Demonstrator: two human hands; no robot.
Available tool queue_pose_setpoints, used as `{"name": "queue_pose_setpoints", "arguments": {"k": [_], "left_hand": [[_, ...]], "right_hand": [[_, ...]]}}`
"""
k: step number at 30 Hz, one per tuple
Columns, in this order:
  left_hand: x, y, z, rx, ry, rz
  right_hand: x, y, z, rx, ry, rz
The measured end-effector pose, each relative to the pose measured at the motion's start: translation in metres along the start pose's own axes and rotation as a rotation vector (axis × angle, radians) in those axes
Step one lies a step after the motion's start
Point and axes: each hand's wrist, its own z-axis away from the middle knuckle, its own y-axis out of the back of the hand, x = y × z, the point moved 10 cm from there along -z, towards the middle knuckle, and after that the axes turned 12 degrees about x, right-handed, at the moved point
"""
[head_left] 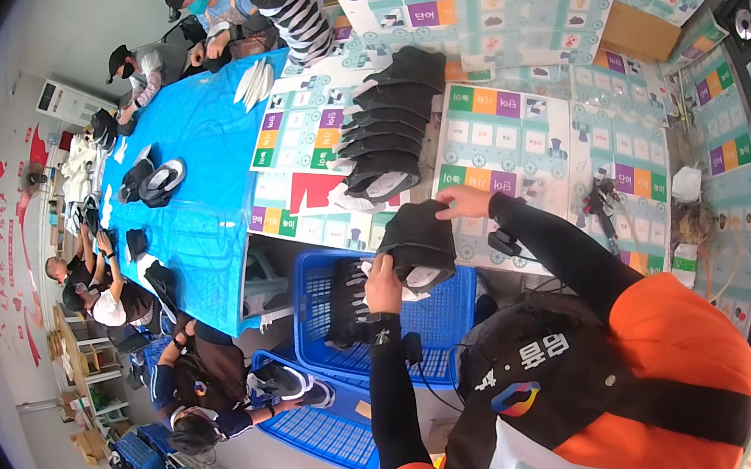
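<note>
One black piece (417, 236), pale lining (423, 276) peeking out at lower edge, right between your hands! Left hand (382, 287) gripping its left edge, right hand (461, 203) pinching upper right corner. Looks light, soft, pliable, probably not slippery; likely to sag off one corner. Best hold: opposite edges, just as you have it. Beyond both hands, overlapping row of similar black pieces (387, 126); beside and below left hand, blue basket (461, 321), dark pieces (342, 305) inside.

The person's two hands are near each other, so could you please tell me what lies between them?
In the head view, a black piece lies between the left hand and right hand, touching both.
</note>
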Motion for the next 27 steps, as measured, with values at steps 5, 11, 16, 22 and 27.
{"name": "queue_pose_setpoints", "arguments": {"k": [5, 11, 16, 22, 27], "left_hand": [[-0.001, 0.057, -0.011, 0.132, 0.047, 0.1], [-0.017, 0.031, -0.061, 0.091, -0.041, -0.162], [-0.031, -0.061, -0.069, -0.047, -0.14, -0.146], [0.119, -0.027, -0.078, -0.192, 0.146, 1.022], [0.199, -0.042, -0.027, -0.232, -0.19, 0.556]], "right_hand": [[-0.028, 0.121, 0.05, 0.376, -0.025, -0.105], [-0.084, 0.241, 0.163, 0.57, -0.005, -0.41], [-0.095, 0.221, 0.189, 0.596, -0.083, -0.759], [-0.041, 0.177, 0.179, 0.382, -0.275, -0.587], [0.026, 0.099, 0.136, 0.157, -0.326, -0.554]]}}
